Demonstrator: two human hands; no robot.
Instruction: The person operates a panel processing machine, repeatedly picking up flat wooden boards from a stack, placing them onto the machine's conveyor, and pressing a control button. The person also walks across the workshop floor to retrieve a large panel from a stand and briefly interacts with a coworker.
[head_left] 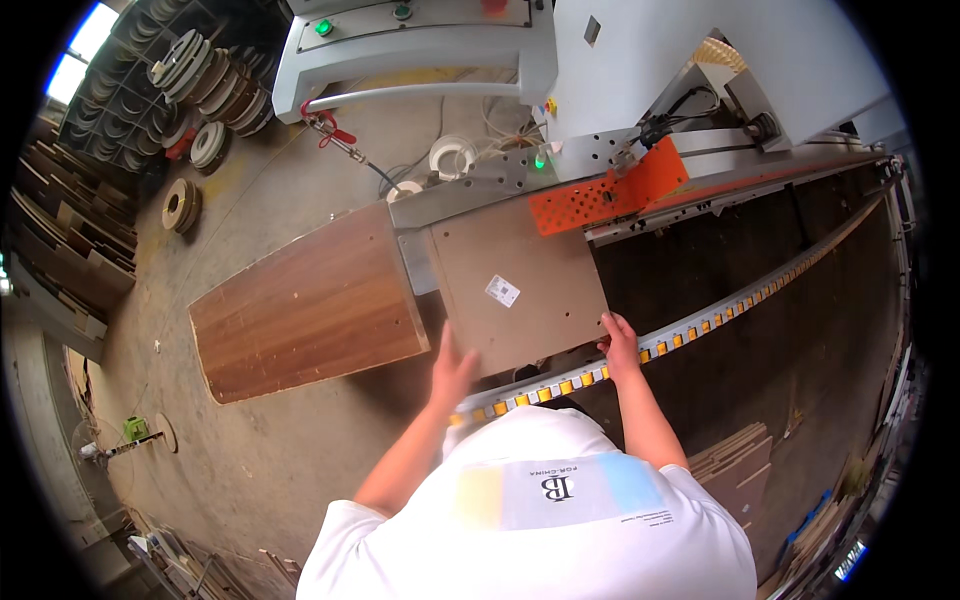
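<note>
A flat brown panel with a white label lies in front of me, its far edge at the orange perforated guard of a machine. My right hand grips the panel's near right corner, thumb and fingers around the edge. At the near left edge is my left hand, somewhat blurred, fingers stretched out and thumb apart; whether it presses on the panel is hard to see. Left of the panel sits a wood-grain board on a support that it mostly hides.
A curved rail with yellow blocks runs past my waist to the far right. The grey machine housing rises ahead. Rolls of edge banding stand at the far left. Stacked boards lie at the lower right, and a fan stands lower left.
</note>
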